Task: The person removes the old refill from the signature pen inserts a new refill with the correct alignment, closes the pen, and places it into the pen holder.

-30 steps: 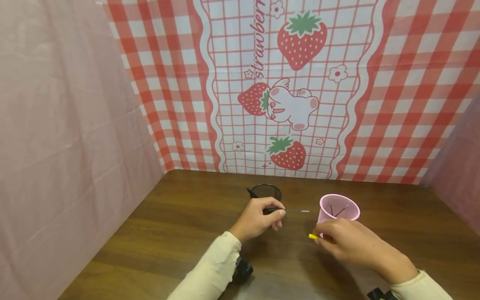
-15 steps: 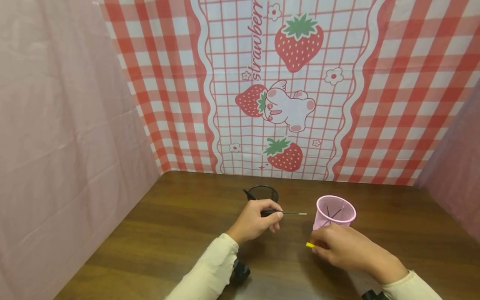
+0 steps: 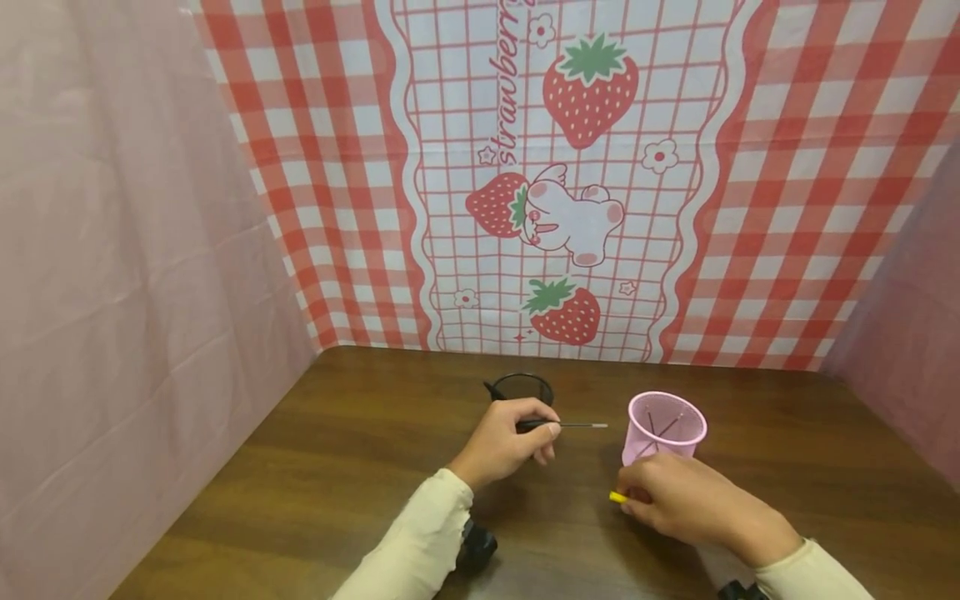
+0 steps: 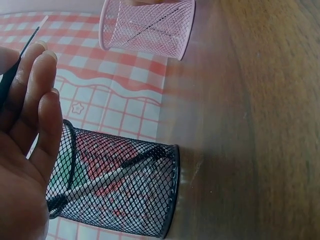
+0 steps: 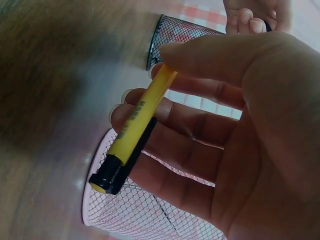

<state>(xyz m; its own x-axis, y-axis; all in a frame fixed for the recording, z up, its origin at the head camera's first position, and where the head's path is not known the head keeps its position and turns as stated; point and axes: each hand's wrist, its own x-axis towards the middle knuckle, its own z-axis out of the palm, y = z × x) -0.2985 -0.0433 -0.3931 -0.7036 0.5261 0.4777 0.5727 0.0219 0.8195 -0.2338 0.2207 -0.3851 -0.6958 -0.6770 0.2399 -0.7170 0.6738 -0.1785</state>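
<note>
Hands apart. Left hand [image 3: 504, 442] pinches slim black-handled rod [image 3: 585, 426]; black mesh cup [image 4: 117, 182] just beyond it. Right hand [image 3: 686, 498] pinches yellow pen [image 5: 139, 120]; pink mesh cup [image 3: 636, 443] just beyond that, on table [image 3: 360, 492].

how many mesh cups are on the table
2: the pink mesh cup, just beyond the right hand, and the black mesh cup, just beyond the left hand. The hands partly hide both in the head view.

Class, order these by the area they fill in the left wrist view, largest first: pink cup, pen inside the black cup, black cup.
1. Black cup
2. Pink cup
3. Pen
The second looks farther from the camera, so true sizes are unsure.
</note>
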